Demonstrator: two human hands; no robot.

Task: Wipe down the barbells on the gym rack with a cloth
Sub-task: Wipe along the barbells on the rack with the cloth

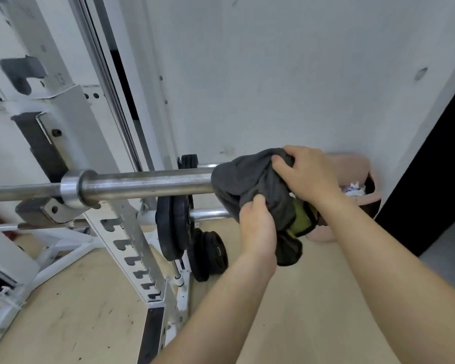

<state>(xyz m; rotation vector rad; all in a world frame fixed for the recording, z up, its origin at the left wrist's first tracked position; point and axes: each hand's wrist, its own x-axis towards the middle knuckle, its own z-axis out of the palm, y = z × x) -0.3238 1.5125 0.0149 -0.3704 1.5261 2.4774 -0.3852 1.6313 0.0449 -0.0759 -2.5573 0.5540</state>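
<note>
**Both our hands bunch the cloth over the barbell's free end**

Our right hand [307,174] lies on top with fingers curled into a fold of the dark grey fabric cloth [242,179], and our left hand [258,227] pinches its lower edge from underneath. We judge this two-sided hold is meant to wrap the fabric right round the steel, so one pass cleans the whole circumference. The cloth caps the outer tip of the thick silver steel barbell sleeve [147,183], with a yellow-green patch hanging below. The bar rests level on the white slotted steel rack [132,232], so neither hand has to steady it. Black round weight plates [174,227] sit on a lower peg, and a pink bin [363,164] stands against the wall.
</note>
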